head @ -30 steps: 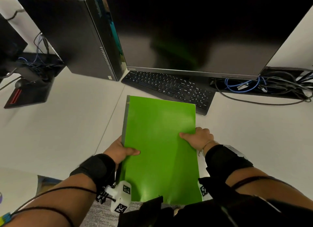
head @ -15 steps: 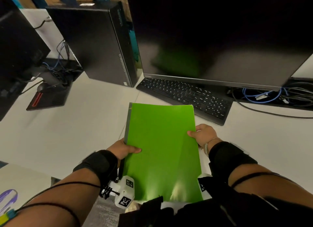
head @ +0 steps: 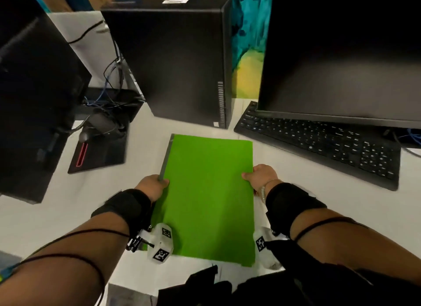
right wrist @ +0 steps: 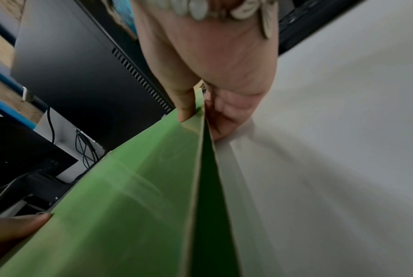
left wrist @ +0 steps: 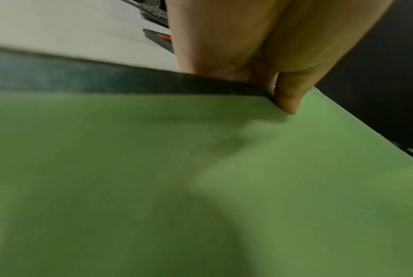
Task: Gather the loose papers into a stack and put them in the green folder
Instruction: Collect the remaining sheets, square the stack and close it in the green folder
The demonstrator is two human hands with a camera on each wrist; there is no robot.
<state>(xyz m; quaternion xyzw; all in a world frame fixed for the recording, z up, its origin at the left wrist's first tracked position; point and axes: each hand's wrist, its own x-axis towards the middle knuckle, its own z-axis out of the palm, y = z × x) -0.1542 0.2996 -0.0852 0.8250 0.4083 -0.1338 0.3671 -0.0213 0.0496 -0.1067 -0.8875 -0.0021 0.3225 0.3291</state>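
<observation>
The green folder (head: 208,198) is closed and held above the white desk (head: 57,214) in front of me. My left hand (head: 153,186) grips its dark spine edge, thumb on the cover (left wrist: 200,187), fingers underneath. My right hand (head: 259,176) pinches the opposite open edge, thumb on top (right wrist: 185,110) and fingers below (right wrist: 226,120). In the right wrist view the folder (right wrist: 134,206) gapes slightly along that edge, dark inside. No loose papers show anywhere; whatever is inside the folder is hidden.
A black computer tower (head: 177,61) stands behind the folder. To the right are a monitor (head: 341,54) and black keyboard (head: 319,146). At the left sit another monitor (head: 27,100), its base with a red stripe (head: 98,155) and tangled cables (head: 109,100).
Both hands have kept their grip while the folder moved left along the desk, away from the keyboard toward the tower; my view has swung left with it.
</observation>
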